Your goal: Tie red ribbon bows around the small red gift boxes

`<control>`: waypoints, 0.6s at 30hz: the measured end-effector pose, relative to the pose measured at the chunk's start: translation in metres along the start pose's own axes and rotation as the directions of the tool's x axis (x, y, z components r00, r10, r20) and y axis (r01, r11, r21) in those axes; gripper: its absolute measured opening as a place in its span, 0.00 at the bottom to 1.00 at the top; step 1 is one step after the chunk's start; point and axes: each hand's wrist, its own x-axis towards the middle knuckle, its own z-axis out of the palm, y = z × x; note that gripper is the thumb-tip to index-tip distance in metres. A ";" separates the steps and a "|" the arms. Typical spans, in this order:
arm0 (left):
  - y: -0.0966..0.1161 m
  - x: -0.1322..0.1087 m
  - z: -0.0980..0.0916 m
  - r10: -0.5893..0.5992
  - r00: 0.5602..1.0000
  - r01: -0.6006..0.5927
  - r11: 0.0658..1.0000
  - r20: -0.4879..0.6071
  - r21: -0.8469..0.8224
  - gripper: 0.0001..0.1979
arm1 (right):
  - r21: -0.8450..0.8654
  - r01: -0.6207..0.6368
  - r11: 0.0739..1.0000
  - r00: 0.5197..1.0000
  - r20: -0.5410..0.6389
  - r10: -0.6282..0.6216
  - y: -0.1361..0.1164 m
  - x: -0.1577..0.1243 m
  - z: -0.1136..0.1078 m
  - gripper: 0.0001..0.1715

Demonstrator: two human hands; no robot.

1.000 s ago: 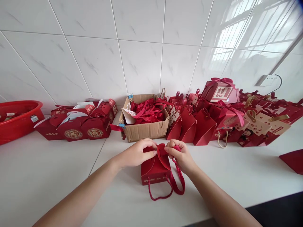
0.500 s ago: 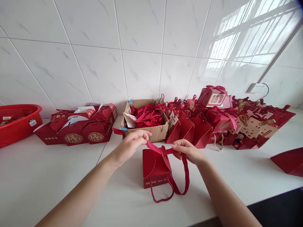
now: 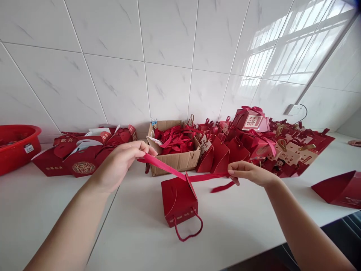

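A red gift box (image 3: 177,201) with a dark red rope handle (image 3: 189,236) stands on the white counter in front of me. Through the raised flap at its top runs a red ribbon (image 3: 166,167), stretched out to both sides. My left hand (image 3: 121,160) pinches one end, up and to the left of the box. On the other side my right hand (image 3: 251,173) pinches the ribbon between thumb and fingers, and a loose tail hangs below it. Neither hand touches the box itself.
Behind the box sits a cardboard carton (image 3: 176,163) full of red ribbons. Red boxes (image 3: 83,165) and a red basin (image 3: 19,150) are at the left. Several red gift bags (image 3: 299,150) crowd the right, with another red box (image 3: 340,190) near the counter's right edge.
Both hands have moved apart, drawing the ribbon out longer through the flap. The large loop below my right hand has become a short tail.
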 end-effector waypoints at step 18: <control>0.022 -0.046 -0.012 0.173 0.979 -0.200 0.918 -0.106 -0.342 0.07 | 0.147 0.539 0.830 0.841 -0.035 -0.540 -0.105 0.049 0.088 0.26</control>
